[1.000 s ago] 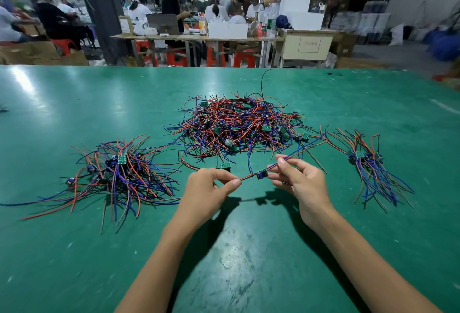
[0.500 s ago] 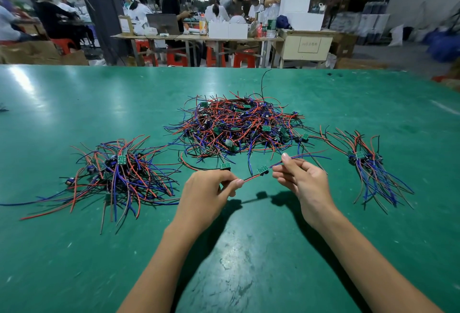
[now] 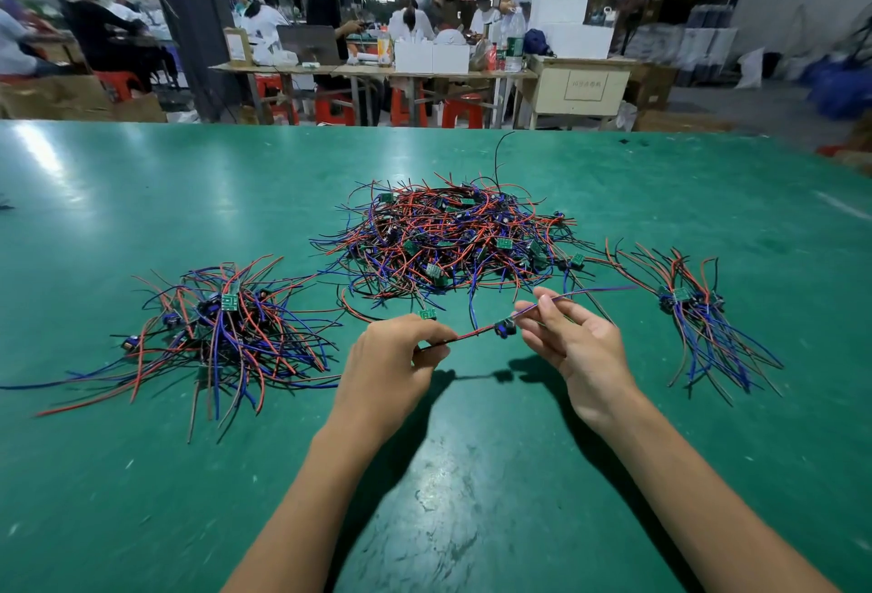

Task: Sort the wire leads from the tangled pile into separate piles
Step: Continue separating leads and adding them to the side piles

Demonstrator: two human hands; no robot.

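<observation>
A big tangled pile (image 3: 453, 238) of red, blue and black wire leads with small green boards lies in the middle of the green table (image 3: 141, 196). A sorted pile (image 3: 226, 333) sits to the left, a smaller sorted pile (image 3: 698, 323) to the right. Just in front of the tangled pile, both hands hold one wire lead (image 3: 505, 326) stretched above the table. My left hand (image 3: 391, 366) pinches its red and black end. My right hand (image 3: 571, 347) pinches the blue and red wires beside its small dark component.
The green table reaches far to the left, right and front of the piles. Beyond its far edge stand work tables (image 3: 377, 68) with boxes, red stools and several people.
Both hands have kept hold of the same lead. The right hand has risen slightly and drawn the lead's far wires free of the tangled pile's edge.
</observation>
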